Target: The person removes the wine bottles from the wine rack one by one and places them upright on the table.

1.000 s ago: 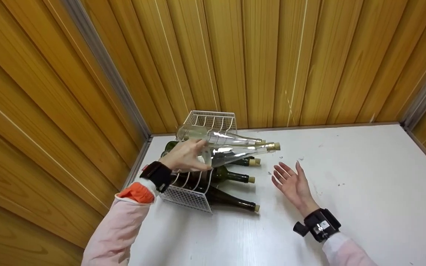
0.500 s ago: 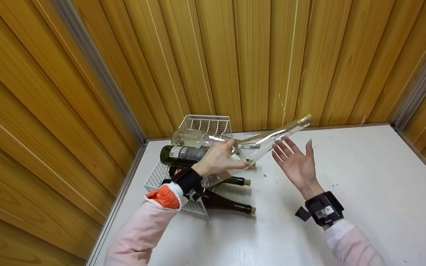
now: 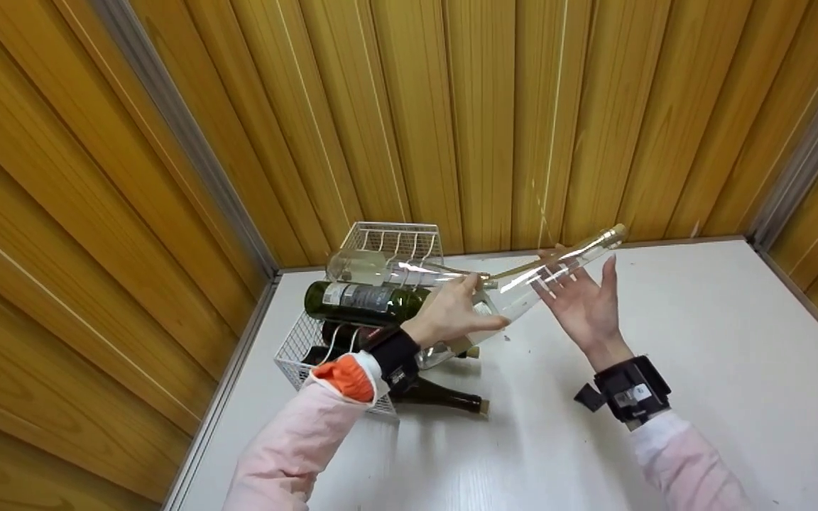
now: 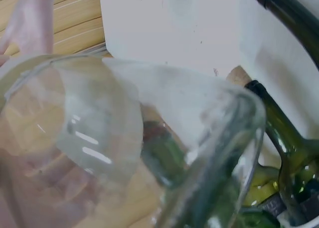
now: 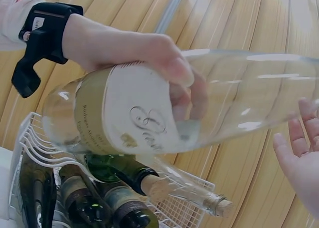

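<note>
Got my left hand round a clear bottle beside the wire rack, right hand spread farther from that rack.

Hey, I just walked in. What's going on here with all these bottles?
A person is handling a labelled clear bottle. Their left hand grips its body above the white table, while the open right hand is by its neck; whether it touches the glass is hard to tell. Beside it is a white wire rack, where another clear bottle, a green bottle and some darker ones lie on their sides.
</note>
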`<state>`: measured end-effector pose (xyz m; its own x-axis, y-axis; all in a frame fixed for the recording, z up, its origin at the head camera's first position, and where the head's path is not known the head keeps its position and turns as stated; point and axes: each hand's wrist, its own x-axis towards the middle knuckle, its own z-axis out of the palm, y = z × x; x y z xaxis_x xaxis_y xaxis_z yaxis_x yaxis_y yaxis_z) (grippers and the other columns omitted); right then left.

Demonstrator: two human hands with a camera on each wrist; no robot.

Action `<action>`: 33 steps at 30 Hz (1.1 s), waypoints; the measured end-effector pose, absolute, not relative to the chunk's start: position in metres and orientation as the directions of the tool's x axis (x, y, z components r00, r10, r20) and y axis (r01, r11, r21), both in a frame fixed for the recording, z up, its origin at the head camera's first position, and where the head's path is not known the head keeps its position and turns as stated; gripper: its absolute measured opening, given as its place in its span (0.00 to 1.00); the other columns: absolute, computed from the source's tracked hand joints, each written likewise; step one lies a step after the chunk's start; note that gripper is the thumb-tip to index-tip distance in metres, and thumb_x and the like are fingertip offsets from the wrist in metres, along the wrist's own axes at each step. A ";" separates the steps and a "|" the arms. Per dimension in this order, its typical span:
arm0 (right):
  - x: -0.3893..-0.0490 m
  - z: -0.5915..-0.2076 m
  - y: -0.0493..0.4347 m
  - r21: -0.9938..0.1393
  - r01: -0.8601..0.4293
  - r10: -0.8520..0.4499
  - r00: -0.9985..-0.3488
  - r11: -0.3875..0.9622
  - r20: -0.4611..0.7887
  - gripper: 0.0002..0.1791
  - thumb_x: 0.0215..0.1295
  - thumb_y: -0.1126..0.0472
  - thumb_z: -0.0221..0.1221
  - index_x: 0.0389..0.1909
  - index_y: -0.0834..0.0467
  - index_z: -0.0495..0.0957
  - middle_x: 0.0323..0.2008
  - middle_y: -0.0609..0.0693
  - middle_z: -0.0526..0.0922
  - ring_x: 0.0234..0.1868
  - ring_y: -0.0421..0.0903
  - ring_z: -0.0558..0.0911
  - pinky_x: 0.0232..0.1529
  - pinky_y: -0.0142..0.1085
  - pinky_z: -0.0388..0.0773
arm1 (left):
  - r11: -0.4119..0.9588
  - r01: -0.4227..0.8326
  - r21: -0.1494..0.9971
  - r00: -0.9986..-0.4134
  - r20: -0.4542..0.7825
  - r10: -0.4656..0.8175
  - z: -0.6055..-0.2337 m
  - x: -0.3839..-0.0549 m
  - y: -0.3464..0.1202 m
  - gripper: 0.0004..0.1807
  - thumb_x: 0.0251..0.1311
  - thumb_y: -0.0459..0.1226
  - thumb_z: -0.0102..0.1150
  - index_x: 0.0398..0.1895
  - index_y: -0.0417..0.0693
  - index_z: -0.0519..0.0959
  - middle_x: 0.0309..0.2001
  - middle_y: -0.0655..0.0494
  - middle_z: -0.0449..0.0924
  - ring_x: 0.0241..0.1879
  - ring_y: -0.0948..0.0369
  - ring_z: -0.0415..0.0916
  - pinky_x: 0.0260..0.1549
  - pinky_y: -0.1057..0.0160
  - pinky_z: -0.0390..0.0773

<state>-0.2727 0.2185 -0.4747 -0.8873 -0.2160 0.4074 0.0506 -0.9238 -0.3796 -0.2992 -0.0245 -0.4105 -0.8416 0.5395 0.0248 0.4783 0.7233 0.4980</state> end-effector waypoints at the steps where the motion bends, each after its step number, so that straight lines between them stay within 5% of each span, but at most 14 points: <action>1: -0.273 -0.474 0.219 -0.377 0.052 -0.222 -0.878 -0.925 0.424 0.33 0.78 0.38 0.64 0.68 0.59 0.78 0.65 0.58 0.87 0.67 0.52 0.85 0.73 0.43 0.80 | 0.725 0.477 0.496 -0.844 0.028 0.536 -0.412 -0.298 -0.023 0.37 0.60 0.57 0.76 0.62 0.40 0.78 0.36 0.55 0.81 0.27 0.65 0.72 0.25 0.73 0.73; 5: -0.277 -0.468 0.223 -0.397 0.050 -0.251 -0.845 -0.916 0.472 0.31 0.79 0.39 0.63 0.69 0.58 0.79 0.66 0.57 0.87 0.69 0.51 0.83 0.74 0.44 0.80 | 0.736 0.468 0.490 -0.852 0.030 0.522 -0.418 -0.296 -0.016 0.39 0.60 0.58 0.76 0.64 0.42 0.78 0.50 0.46 0.89 0.36 0.62 0.79 0.31 0.71 0.80; 12: -0.281 -0.456 0.228 -0.436 0.018 -0.244 -0.849 -0.900 0.468 0.26 0.82 0.42 0.61 0.65 0.57 0.81 0.63 0.57 0.88 0.67 0.51 0.84 0.73 0.43 0.80 | 0.731 0.454 0.509 -0.857 0.024 0.515 -0.423 -0.295 -0.004 0.42 0.60 0.58 0.76 0.68 0.41 0.76 0.49 0.46 0.89 0.36 0.62 0.80 0.33 0.69 0.82; 18: -0.285 -0.441 0.233 -0.472 -0.029 -0.211 -0.869 -0.881 0.447 0.18 0.86 0.49 0.58 0.59 0.58 0.85 0.56 0.56 0.92 0.60 0.49 0.87 0.68 0.41 0.84 | 0.700 0.396 0.594 -0.870 -0.002 0.494 -0.425 -0.291 0.006 0.58 0.60 0.58 0.76 0.85 0.36 0.62 0.67 0.38 0.84 0.59 0.49 0.87 0.58 0.57 0.88; 21: -0.286 -0.432 0.234 -0.503 -0.048 -0.188 -0.894 -0.863 0.407 0.14 0.86 0.54 0.59 0.53 0.59 0.87 0.49 0.54 0.94 0.54 0.48 0.90 0.64 0.40 0.86 | 0.664 0.383 0.643 -0.873 0.016 0.488 -0.429 -0.290 0.010 0.53 0.60 0.57 0.77 0.80 0.35 0.67 0.66 0.38 0.84 0.59 0.49 0.85 0.58 0.57 0.88; 26: -0.287 -0.414 0.230 -0.582 -0.124 -0.072 -0.951 -0.804 0.301 0.09 0.81 0.57 0.65 0.41 0.58 0.87 0.36 0.49 0.91 0.41 0.44 0.90 0.54 0.36 0.89 | 0.561 0.387 0.732 -0.868 0.082 0.490 -0.436 -0.288 0.016 0.34 0.60 0.52 0.80 0.59 0.44 0.74 0.50 0.51 0.81 0.46 0.62 0.76 0.44 0.68 0.82; 33: -0.290 -0.393 0.218 -0.700 -0.236 0.126 -0.971 -0.674 0.205 0.14 0.83 0.61 0.60 0.31 0.54 0.81 0.24 0.45 0.83 0.31 0.40 0.84 0.42 0.31 0.85 | 0.479 0.402 0.780 -0.868 0.158 0.471 -0.442 -0.282 0.027 0.33 0.60 0.48 0.82 0.56 0.42 0.72 0.48 0.54 0.75 0.45 0.66 0.70 0.44 0.71 0.76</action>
<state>-0.2899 0.2179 -0.3929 -0.9706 0.1263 0.2050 -0.2356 -0.6743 -0.6999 -0.2824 0.0267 -0.4421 -0.8681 0.4707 0.1576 0.4016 0.4794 0.7803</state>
